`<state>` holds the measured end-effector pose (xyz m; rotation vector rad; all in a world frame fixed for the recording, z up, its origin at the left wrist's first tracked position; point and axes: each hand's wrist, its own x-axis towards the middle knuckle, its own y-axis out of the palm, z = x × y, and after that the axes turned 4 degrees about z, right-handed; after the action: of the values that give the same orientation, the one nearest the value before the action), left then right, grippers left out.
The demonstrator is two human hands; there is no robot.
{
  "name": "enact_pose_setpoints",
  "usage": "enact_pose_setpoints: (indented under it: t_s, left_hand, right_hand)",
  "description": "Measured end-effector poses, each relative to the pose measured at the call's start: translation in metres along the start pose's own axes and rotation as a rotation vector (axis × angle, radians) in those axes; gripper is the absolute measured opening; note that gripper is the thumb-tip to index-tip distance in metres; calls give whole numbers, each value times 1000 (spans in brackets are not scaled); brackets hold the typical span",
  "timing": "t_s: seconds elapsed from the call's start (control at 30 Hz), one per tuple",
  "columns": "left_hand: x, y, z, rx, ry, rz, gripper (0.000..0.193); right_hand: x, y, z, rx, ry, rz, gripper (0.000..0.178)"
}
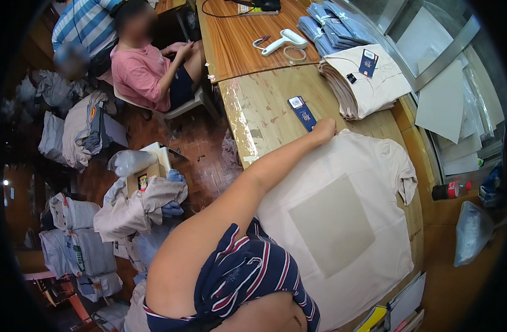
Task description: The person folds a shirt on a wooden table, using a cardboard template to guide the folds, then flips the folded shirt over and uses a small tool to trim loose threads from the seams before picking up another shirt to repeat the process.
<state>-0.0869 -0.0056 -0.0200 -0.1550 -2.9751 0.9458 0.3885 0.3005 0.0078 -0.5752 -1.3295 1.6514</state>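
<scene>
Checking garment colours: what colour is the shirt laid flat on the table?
The shirt is cream; head view shows it best.

We count one spread cream shirt, one grey-beige square sheet on it, two dark-blue tags, one stack of cream garments, one tape roll and one white tool.

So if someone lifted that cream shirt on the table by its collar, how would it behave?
The shirt would probably flop, as its sleeve already creases softly. It's likely light for its size, looking like thin cloth spread flat. The grey square on it might slide off, though I can't tell whether it's loose.
</scene>
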Motion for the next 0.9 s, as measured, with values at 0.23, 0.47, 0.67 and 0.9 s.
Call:
enact_pose_setpoints:
  t_s: [0.23, 0.47, 0.67, 0.9]
  left_hand:
    - [4, 4, 6, -66, 73, -79, 11]
    - [13, 8, 33, -488, -75, -161, 7]
    - [-8, -4, -4, -483, -29, -230, 10]
    - [-8, 0, -8, -476, -19, -177, 12]
  right_hand:
    - [3, -6, 0, 50, -15, 38, 26]
    - [10, -24, -9, 126, 54, 92, 28]
    - [-1, -21, -2, 152, 146, 89, 30]
    - [-2, -37, 9, 130, 163, 68, 32]
